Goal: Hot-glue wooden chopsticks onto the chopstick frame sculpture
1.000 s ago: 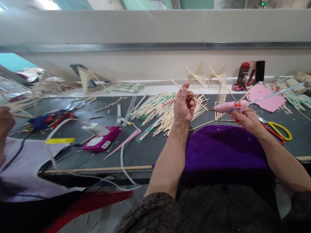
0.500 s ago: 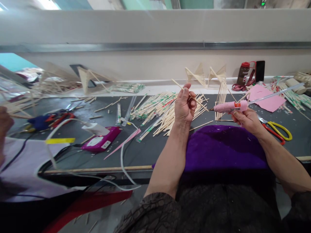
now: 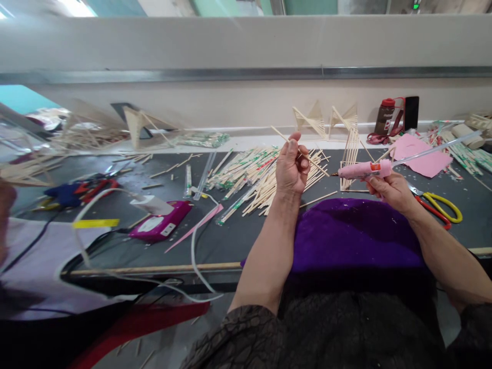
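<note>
My left hand [image 3: 292, 164] pinches a thin wooden stick [image 3: 280, 134] that slants down to the right. In my right hand [image 3: 390, 188] is a pink hot glue gun [image 3: 355, 170], a long clear glue stick [image 3: 438, 147] jutting from its back. The gun's nozzle is at the lower end of the wooden stick; whether they touch I cannot tell. Just behind the gun stands a frame of wooden sticks [image 3: 349, 148]. Beneath my left hand lies a heap of loose sticks [image 3: 265, 192], some in paper and plastic wrappers. A purple cloth [image 3: 357, 230] is under both wrists.
Scissors [image 3: 442, 205] with red and yellow handles lie right of my right hand. Two twisted stick models [image 3: 310, 120] stand by the wall near a bottle [image 3: 385, 117] and pink paper [image 3: 418, 155]. At left are a magenta power socket [image 3: 161, 225], cables and another person's hand [image 3: 5, 215].
My hands, the wooden stick and the glue gun have barely moved. At far left, the other person's hand has shifted lower and a stick model beside it has moved.
</note>
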A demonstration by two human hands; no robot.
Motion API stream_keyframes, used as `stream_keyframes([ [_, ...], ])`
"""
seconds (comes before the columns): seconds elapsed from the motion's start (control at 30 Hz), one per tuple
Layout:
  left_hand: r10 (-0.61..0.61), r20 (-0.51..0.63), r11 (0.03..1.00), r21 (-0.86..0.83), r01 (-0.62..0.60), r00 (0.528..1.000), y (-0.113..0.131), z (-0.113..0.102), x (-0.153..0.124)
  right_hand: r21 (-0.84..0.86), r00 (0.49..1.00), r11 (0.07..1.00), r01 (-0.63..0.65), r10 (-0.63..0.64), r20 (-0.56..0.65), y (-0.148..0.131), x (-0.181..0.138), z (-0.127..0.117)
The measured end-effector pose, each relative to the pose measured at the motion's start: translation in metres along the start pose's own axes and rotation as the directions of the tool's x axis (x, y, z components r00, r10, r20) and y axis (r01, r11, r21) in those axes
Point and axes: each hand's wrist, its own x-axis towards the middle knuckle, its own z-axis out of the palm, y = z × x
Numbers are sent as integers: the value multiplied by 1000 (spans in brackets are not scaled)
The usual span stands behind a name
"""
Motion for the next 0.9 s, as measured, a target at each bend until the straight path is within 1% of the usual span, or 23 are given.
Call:
stream_keyframes([
  [0.17,24,11,1000,17,-24,1000,-2,-2,2,-1,1000,1000,10,-10,-2,0,-1,0],
  [0.43,24,19,999,23,-24,1000,-1,-3,2,-22,1000,1000,2,-2,15,4,0,0],
  [0.73,37,17,999,34,-38,999,-4,-3,2,-28,1000,1000,-10,9,-17,-3,1,1],
  [0.9,42,18,998,45,-43,999,-4,-3,3,-34,1000,999,6,-6,20,-1,1,-1],
])
